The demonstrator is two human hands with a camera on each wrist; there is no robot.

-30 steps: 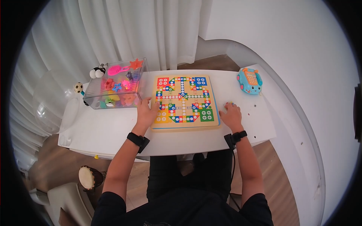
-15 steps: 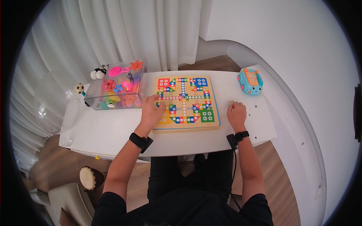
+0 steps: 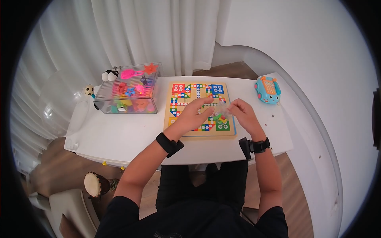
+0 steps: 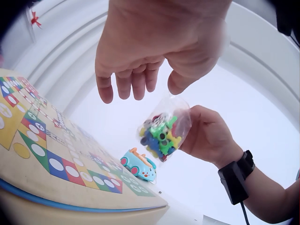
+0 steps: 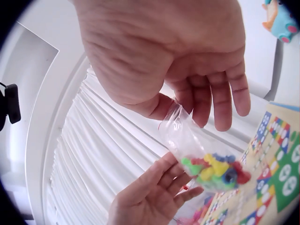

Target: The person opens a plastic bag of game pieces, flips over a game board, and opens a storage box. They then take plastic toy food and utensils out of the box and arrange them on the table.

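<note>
A clear plastic bag (image 3: pixel 221 116) of small colourful game pieces (image 5: pixel 216 169) hangs over the wooden ludo-style board (image 3: pixel 170 109). My right hand (image 3: pixel 247 118) pinches the bag's top edge between thumb and forefinger, with the other fingers loosely bent, as the right wrist view shows. The pieces, in red, yellow, green and blue, lie bunched at the bag's bottom. My left hand (image 3: pixel 191 118) is on the bag's other side, over the board, its fingers relaxed and holding nothing. In the left wrist view its thumb tip is right by the bag's top.
At the table's left stands a clear box (image 3: pixel 127 104) of toys, with a pink brush (image 3: pixel 129 74) and small figures on its lid. A blue toy phone (image 3: pixel 268 90) sits at the right. A clear dome (image 3: pixel 63 103) stands by the left edge. Small dark specks dot the table's right side.
My right hand has lifted the bag from the table right of the board and brought it left over the board. My left hand has moved right, from the board's left side toward the bag.
</note>
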